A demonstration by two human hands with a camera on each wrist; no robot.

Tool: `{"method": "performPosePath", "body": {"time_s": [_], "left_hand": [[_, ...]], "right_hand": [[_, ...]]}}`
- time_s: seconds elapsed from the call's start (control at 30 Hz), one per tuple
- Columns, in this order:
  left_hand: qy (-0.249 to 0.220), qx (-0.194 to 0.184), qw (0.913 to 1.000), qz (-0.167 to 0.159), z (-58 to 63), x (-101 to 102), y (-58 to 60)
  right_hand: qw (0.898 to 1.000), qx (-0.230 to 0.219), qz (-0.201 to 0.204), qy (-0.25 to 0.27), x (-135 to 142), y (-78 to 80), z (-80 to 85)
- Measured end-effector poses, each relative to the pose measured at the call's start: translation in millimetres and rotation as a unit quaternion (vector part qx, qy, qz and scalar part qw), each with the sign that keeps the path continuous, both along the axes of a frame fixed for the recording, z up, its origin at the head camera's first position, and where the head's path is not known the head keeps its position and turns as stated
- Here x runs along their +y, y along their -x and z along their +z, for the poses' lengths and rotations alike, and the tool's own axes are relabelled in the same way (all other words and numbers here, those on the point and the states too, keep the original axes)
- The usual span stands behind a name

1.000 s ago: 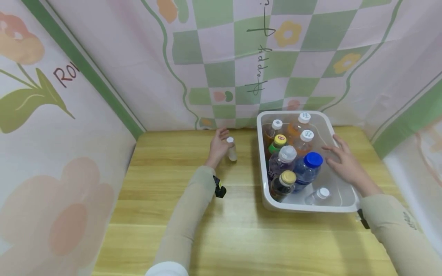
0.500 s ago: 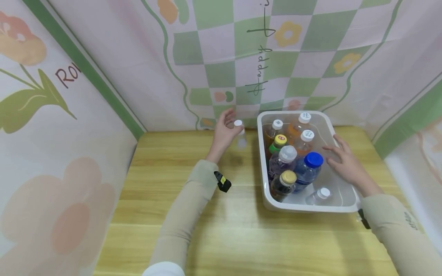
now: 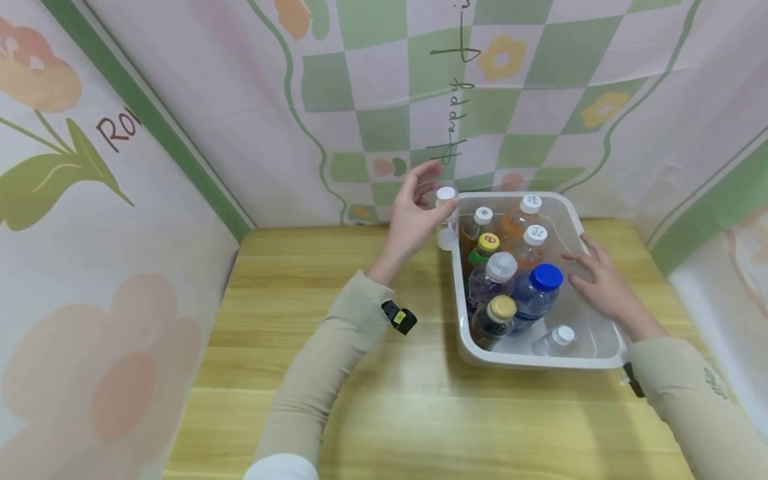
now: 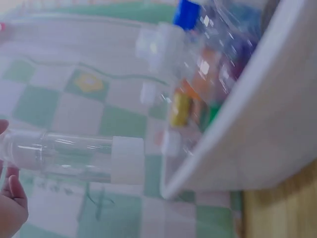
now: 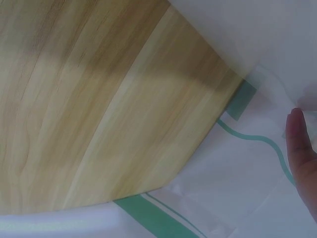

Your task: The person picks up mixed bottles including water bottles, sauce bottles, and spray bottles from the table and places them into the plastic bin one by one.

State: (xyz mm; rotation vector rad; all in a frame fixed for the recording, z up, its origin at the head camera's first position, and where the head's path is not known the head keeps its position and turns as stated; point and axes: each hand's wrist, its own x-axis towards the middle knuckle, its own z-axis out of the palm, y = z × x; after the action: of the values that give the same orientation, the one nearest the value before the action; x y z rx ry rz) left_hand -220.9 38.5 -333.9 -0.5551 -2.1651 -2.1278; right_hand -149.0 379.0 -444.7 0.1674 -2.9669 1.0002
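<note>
Between the thumb and fingers of my left hand (image 3: 415,217) is a small clear bottle (image 3: 447,238) with a white cap, pinched near the cap. In the head view it overlaps the back left corner of the white plastic bin (image 3: 540,362). The left wrist view shows the see-through bottle (image 4: 79,156) ending in a whitish base, apart from the bin's rim. My right hand (image 3: 603,287) lies over the bin's right rim, fingers loosely spread and holding nothing; a finger (image 5: 299,144) shows at the edge of the right wrist view.
Several bottles crowd the bin's left half, among them a blue-capped bottle (image 3: 534,300), a yellow-capped bottle (image 3: 485,248) and a dark bottle (image 3: 489,331). A small clear bottle (image 3: 553,341) stands at the front right inside. Printed cloth (image 3: 372,80) hangs behind the wooden table (image 3: 384,407).
My left hand has lifted the small clear bottle off the table and carried it right and up to the bin's back left corner. The right hand stays put.
</note>
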Motion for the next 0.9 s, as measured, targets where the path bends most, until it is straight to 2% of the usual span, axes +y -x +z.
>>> {"method": "performPosePath", "body": {"time_s": [0.17, 0.27, 0.47, 0.7, 0.9], "left_hand": [[-0.013, 0.036, 0.9989, -0.027, 14.7, 9, -14.4], [-0.001, 0.051, 0.9979, -0.039, 22.2, 14, -23.1], [0.014, 0.059, 0.9947, -0.083, 31.2, 24, -39.3], [0.051, 0.093, 0.9843, -0.141, 38.8, 37, -56.7], [0.04, 0.104, 0.9764, -0.185, 44.6, 48, -71.3]], "right_hand": [[1.0, 0.001, 0.0, 0.001, 0, -0.6, -0.1], [1.0, 0.001, 0.001, 0.001, 0, -0.8, -0.2], [1.0, 0.002, 0.0, 0.0, -1, -0.8, 0.0], [1.0, 0.007, 0.001, 0.005, 0, -0.1, -0.3], [1.0, 0.015, 0.008, 0.012, 2, 1.4, -1.6]]}}
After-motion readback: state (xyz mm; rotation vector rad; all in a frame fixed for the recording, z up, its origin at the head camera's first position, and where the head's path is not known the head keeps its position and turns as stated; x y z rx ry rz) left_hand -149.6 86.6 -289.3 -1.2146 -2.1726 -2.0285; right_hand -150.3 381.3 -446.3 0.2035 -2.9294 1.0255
